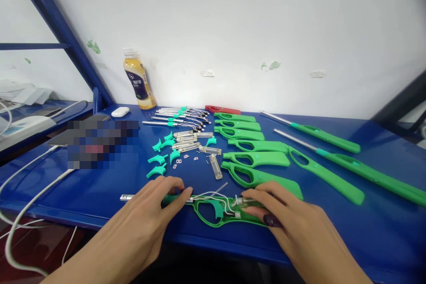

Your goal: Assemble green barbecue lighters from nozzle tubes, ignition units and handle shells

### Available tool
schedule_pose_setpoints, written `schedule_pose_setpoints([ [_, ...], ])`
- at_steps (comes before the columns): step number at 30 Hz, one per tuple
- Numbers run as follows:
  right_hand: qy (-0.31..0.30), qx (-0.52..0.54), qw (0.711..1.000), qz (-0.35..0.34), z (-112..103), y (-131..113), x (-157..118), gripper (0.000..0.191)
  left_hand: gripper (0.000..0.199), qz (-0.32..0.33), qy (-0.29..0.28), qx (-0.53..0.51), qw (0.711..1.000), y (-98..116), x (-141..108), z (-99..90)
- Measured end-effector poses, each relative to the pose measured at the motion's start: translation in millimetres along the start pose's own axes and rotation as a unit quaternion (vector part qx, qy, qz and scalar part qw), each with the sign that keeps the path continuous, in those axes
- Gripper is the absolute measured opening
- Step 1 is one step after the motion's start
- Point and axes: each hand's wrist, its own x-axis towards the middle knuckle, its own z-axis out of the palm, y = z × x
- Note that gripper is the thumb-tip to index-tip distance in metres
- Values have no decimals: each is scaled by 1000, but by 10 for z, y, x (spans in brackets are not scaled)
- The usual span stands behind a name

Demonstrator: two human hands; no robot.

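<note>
1. The open green plastic housing with a looped opening [213, 224] lies between the left fingers [179, 203] and the right fingers [262, 197], near the front edge of the blue counter [186, 236].
2. The left fingers are closed around the housing's narrow end; a silvery metal tube [126, 197] sticks out beyond them.
3. The right fingers pinch a clear plastic part with a metal fitting [240, 201] at the wide end; a dark purple object [272, 220] sits against that hand, its hold partly hidden.
4. Between the two sets of fingers are a curved teal plastic piece [218, 209] and thin white wires [229, 204], loosely looped.
5. The step in hand looks like seating parts inside the housing. The next move calls for a steady left grip, small right-hand adjustments and wires clear of the rim. Whether the clear part is fully seated cannot be told.
</note>
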Motion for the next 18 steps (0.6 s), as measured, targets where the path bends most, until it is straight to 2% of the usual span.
schedule_pose_setpoints([
  [8,2,4,1000,3,13,8,-5,58,36,-60,23,-107,992,-69,-2,-17],
  [10,2,1,1000,1,10,10,-4,57,37,-61,24,-111,992,-74,18,-38],
  [15,1,-9,1000,0,12,18,-15,58,57,-49,9,-88,995,-42,41,-82],
  [18,1,-13,1000,2,16,20,-23,59,47,-59,21,-100,993,-1,76,-71],
])
